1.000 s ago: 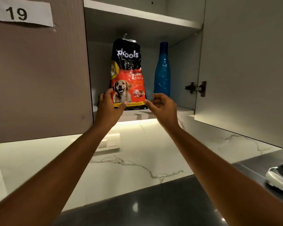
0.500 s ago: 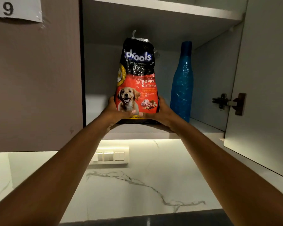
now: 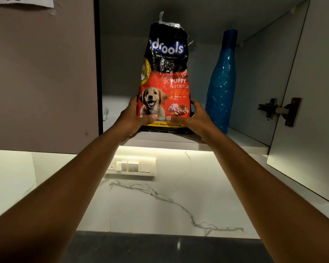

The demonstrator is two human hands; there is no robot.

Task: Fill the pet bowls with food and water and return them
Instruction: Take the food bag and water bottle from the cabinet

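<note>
Stage: early, by my reading; the food is only now being fetched, and no pet bowl shows anywhere in view.
Food: puppy food bag [image 3: 164,80], black above and red below with a dog printed on it, stands upright at the front edge of the cabinet shelf [image 3: 241,138], its top folded and crumpled.
Left hand [image 3: 132,118]: clamped on the bag's lower left side, thumb laid across the front print.
Right hand [image 3: 193,119]: clamped on the bag's lower right side, thumb likewise on the front; the two hands squeeze the bag between them.
Lift: whether the bag's base sits on the shelf or is just off it cannot be told.
Water: blue bottle [image 3: 221,82] stands upright on the same shelf, just to the right of the bag and untouched; whether it holds water cannot be told.
Surroundings: open cabinet door [image 3: 311,92] hangs to the right of the bag, a switch panel [image 3: 131,166] sits on the marbled wall below the shelf, and a dark countertop [image 3: 160,249] lies lower still.
Done: nothing of the filling, as far as can be seen.
Left: bring the bag down, pour food, add water, carry the bowls back.
</note>
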